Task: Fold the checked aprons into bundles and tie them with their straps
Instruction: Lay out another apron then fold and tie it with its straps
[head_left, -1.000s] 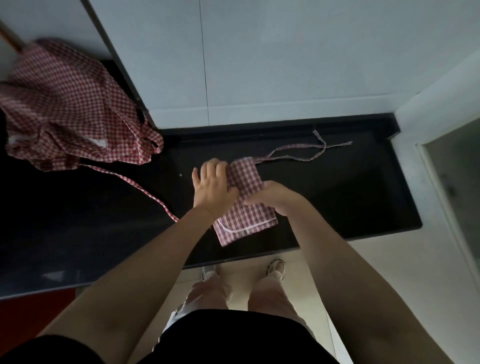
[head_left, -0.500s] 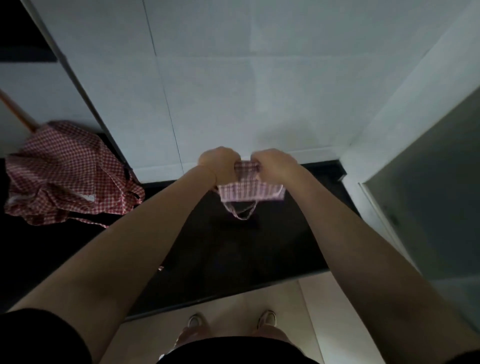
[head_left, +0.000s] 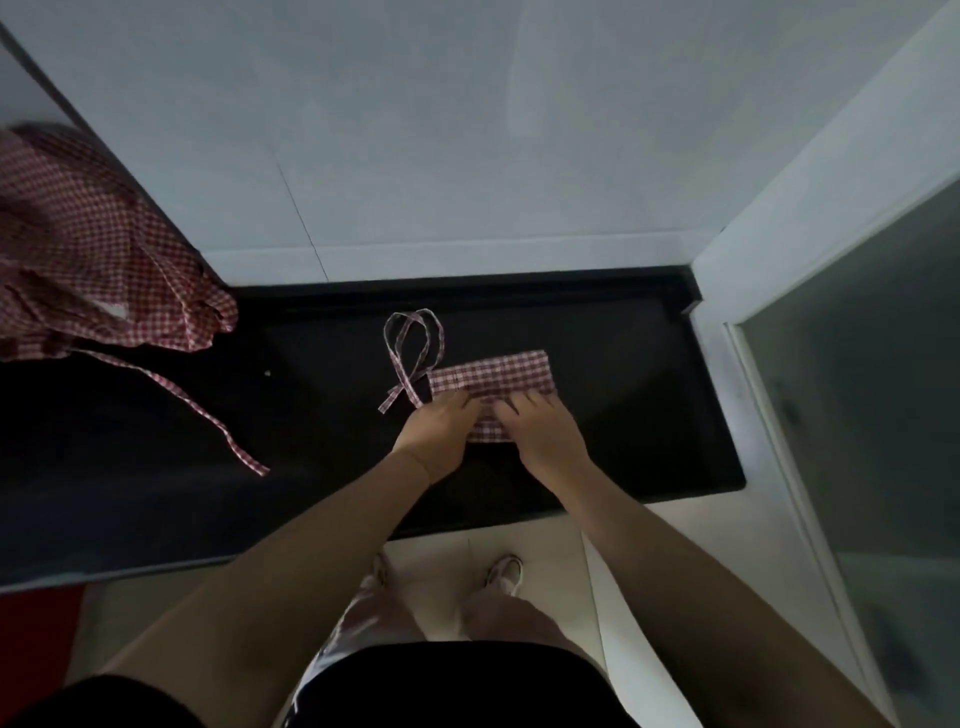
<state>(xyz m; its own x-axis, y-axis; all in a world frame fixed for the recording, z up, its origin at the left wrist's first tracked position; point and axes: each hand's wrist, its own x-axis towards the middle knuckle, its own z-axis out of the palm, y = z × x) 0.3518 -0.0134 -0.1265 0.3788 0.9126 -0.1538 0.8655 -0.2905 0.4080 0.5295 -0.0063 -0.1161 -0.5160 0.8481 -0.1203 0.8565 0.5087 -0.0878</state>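
Bundle (head_left: 493, 375) lowered back onto counter (head_left: 623, 415), left hand (head_left: 439, 434) and right hand (head_left: 540, 434) flat on it, loose apron (head_left: 88, 260) left.

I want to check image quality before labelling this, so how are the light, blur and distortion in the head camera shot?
Head view: dim overall, and the black counter swallows shadow detail; the loose apron pile at the left edge is smeared by blur; the folded apron and its straps stay fairly crisp; wide-angle bending splays the white wall edges outward.
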